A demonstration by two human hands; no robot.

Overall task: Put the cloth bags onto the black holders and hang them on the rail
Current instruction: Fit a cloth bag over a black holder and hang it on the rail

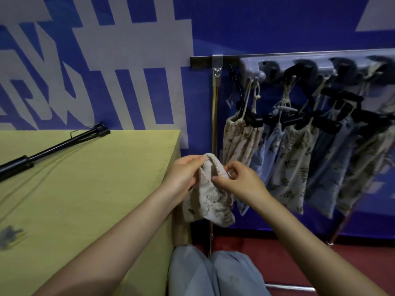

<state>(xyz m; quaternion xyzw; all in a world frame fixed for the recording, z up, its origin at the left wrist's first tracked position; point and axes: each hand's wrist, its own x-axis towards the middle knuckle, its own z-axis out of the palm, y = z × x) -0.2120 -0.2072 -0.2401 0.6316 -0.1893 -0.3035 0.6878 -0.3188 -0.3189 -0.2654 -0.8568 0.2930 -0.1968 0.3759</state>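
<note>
Both forearms are reaching forward past the counter's (128, 167) right edge. The left hand (181, 176) is pinching the cream cloth bag (210, 201) at its gathered top, while the right hand (239, 180) is gripping its drawstring edge; the bag is hanging below the rail (277, 55).

A yellow-green tabletop (89, 189) filled the lower left of the view, its right edge running down toward the person's knees. A black folded tripod (53, 147) lay slantwise across its far left part, its thin legs pointing toward the wall. A small dark smudge (8, 233) showed near the tabletop's left edge, too blurred to identify. Behind stood a blue wall banner (106, 60) with large pale grey lettering. Below, a dark red floor (299, 263) showed, along with light blue trousers (213, 274).
</note>
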